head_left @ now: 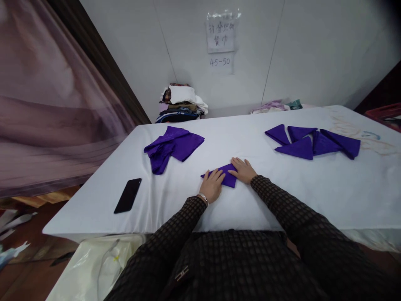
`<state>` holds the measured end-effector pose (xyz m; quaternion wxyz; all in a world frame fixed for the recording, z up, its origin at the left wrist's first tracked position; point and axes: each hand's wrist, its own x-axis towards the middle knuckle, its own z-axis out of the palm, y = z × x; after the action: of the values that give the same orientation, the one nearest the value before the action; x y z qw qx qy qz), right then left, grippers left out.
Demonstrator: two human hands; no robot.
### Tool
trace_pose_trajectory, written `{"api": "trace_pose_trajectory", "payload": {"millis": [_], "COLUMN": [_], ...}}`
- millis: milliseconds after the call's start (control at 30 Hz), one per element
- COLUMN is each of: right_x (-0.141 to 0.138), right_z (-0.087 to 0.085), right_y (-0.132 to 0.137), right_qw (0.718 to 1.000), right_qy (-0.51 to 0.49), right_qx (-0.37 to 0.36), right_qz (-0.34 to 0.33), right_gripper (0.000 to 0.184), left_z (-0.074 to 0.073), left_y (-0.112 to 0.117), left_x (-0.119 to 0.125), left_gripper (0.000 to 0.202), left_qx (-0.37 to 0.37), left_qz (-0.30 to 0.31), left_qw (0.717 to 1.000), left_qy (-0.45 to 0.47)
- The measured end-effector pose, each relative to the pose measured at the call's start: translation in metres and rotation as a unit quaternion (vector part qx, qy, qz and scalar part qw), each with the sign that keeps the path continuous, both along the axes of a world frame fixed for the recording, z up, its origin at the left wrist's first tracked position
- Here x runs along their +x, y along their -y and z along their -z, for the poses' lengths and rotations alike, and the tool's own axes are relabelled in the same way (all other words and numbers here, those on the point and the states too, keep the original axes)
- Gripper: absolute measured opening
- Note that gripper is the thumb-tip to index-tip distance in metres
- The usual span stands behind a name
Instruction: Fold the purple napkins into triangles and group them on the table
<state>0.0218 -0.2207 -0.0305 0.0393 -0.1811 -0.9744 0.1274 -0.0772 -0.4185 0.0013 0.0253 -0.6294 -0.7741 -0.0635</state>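
A purple cloth napkin (230, 179), folded into a small pointed shape, lies flat on the white-covered table in front of me. My left hand (213, 184) rests on its left part, palm down with the fingers stretched out. At its upper right corner, my right hand (243, 170) presses on the edge with fingers apart. Some of the fold is hidden under both hands. Loose purple napkins (175, 146) lie crumpled to the left. Over on the right, several purple napkins folded into triangles (296, 147) lie close together, some overlapping.
A black phone (128, 195) lies on the white tablecloth (244, 213) at the left. Behind the table is a stack of folded clothes (180, 104), with more fabric (272, 106) farther right. A handwritten sign (221, 35) hangs on the wall. A pink curtain (53, 100) borders the left side.
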Motion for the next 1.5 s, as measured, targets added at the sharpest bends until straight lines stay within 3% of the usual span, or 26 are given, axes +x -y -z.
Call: {"api": "trace_pose_trajectory", "payload": {"millis": [233, 400, 567, 667, 767, 900, 1033, 1100, 1200, 1333, 1500], "right_x": [0.000, -0.003, 0.003, 0.009, 0.013, 0.014, 0.015, 0.017, 0.020, 0.019, 0.021], "right_z": [-0.006, -0.014, -0.018, -0.014, -0.013, -0.025, -0.033, -0.033, -0.032, -0.035, -0.041], "right_y": [0.002, -0.003, -0.020, -0.023, -0.020, -0.013, -0.008, -0.005, -0.001, 0.006, 0.009], "right_qw": [1.000, 0.997, 0.988, 0.984, 0.974, 0.929, 0.896, 0.910, 0.955, 0.980, 0.978], "right_qy": [0.007, 0.023, 0.030, -0.007, -0.074, -0.119, -0.048, -0.012, 0.029, 0.074, 0.131], "right_qx": [-0.023, -0.067, -0.145, -0.170, -0.214, -0.347, -0.431, -0.397, -0.267, -0.127, -0.073], "right_qz": [0.005, 0.007, -0.037, -0.050, -0.007, 0.056, 0.097, 0.117, 0.122, 0.135, 0.144], "right_gripper": [0.068, 0.064, 0.057, 0.061, 0.047, 0.030, 0.026, 0.022, 0.021, 0.030, 0.042], "left_z": [0.013, 0.001, -0.022, -0.028, -0.030, -0.030, -0.018, -0.009, 0.002, 0.008, 0.016], "left_y": [-0.023, -0.034, -0.050, -0.058, -0.059, -0.056, -0.056, -0.054, -0.046, -0.034, -0.029], "left_x": [-0.010, -0.026, -0.054, -0.069, -0.079, -0.088, -0.084, -0.076, -0.060, -0.045, -0.039], "left_gripper": [0.051, 0.046, 0.028, 0.020, 0.020, 0.022, 0.024, 0.036, 0.048, 0.047, 0.057], "left_qx": [-0.013, -0.012, -0.029, -0.036, -0.045, -0.056, -0.047, -0.024, 0.034, 0.067, -0.004], "left_qz": [-0.024, -0.062, -0.101, -0.117, -0.118, -0.120, -0.176, -0.204, -0.200, -0.109, 0.064], "left_qw": [0.999, 0.991, 0.931, 0.899, 0.877, 0.849, 0.874, 0.886, 0.937, 0.988, 0.998], "left_qy": [0.029, 0.121, 0.348, 0.420, 0.464, 0.512, 0.450, 0.416, 0.284, 0.082, 0.026]}}
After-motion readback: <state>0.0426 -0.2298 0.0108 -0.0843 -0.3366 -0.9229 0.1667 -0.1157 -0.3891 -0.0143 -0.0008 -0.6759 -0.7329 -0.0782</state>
